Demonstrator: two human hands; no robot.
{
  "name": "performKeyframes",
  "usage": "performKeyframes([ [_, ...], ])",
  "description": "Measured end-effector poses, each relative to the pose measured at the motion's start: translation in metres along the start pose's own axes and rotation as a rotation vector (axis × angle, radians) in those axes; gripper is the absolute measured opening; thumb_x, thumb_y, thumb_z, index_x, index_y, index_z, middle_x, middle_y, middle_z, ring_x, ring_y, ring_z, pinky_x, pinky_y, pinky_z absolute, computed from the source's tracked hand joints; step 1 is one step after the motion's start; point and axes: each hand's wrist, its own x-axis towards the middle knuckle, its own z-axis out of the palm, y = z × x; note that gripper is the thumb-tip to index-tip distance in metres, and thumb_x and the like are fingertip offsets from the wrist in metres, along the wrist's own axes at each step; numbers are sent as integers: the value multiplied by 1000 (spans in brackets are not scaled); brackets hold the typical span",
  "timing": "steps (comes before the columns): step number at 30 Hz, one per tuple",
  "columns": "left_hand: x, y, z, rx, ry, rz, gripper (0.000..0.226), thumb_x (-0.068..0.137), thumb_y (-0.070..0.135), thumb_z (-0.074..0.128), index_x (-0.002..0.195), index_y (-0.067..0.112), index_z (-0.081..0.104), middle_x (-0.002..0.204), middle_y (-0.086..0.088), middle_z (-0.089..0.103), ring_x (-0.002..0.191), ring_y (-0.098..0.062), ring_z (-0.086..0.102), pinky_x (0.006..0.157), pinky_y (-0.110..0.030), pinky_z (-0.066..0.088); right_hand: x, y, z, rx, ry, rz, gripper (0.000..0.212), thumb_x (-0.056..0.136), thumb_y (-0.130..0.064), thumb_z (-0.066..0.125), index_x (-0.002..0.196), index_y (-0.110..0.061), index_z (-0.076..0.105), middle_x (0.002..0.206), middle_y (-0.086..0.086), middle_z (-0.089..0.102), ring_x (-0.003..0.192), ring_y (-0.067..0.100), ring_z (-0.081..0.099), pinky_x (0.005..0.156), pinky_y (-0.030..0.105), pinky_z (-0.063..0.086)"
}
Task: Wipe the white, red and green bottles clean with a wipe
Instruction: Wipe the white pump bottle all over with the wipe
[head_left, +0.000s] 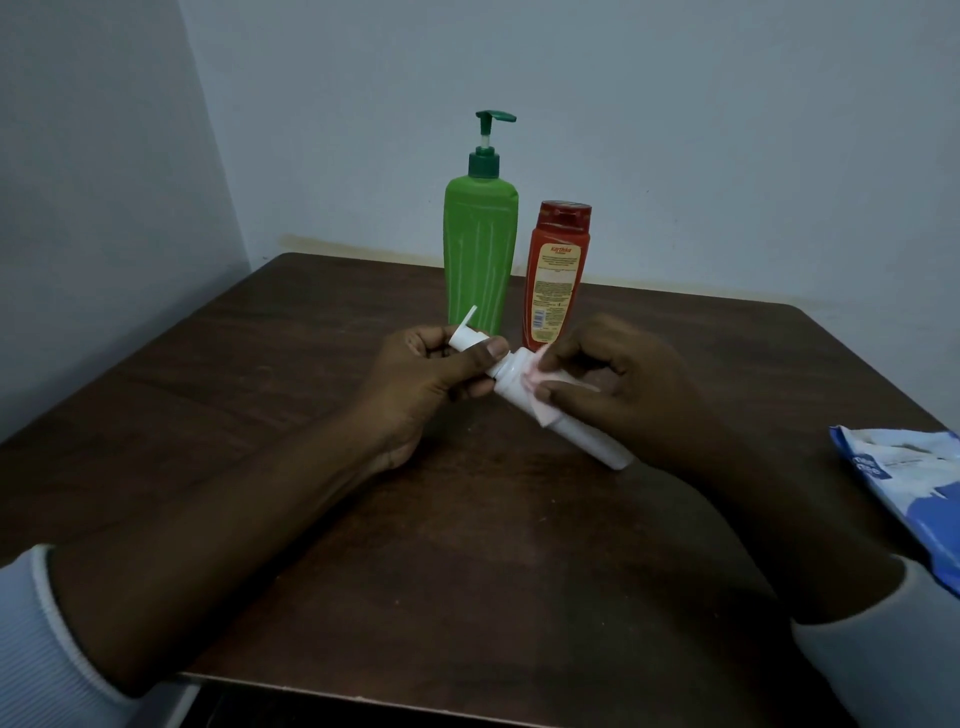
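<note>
Your dark wooden table (249, 395) stands in a corner of pale walls (727, 130). At frame centre, your left hand (415, 384) pinches the cap end of the white bottle (582, 436), thumb against fingers. The bottle's long axis runs from upper left, flip cap open, to lower right, and its body is plain white. Your right hand (623, 379) pinches a wipe (537, 389) against it. The green bottle (480, 249) and red bottle (556, 270) stand upright behind.

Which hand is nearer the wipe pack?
Right. The right hand, holding a wipe on the white bottle, is left of the pack; the left hand, gripping the bottle's cap, lies farther left.
</note>
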Motion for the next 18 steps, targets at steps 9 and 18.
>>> performKeyframes([
  [9,2,-3,-1,30,-4,-3,33,69,28,83,95,8,79,103,-14,79,93,-23,76,81,-34,65,2,9,-19,56,-199,75,19,82,-35,76,98,-33,66,98,-13,62,91,5,60,74,18,51],
  [18,5,-3,0,-46,-27,-2,33,79,17,76,111,12,74,102,-4,80,89,-12,74,77,-28,63,-11,27,-46,165,-466,274,18,81,-31,80,90,-37,65,91,-13,67,81,6,63,67,18,52],
])
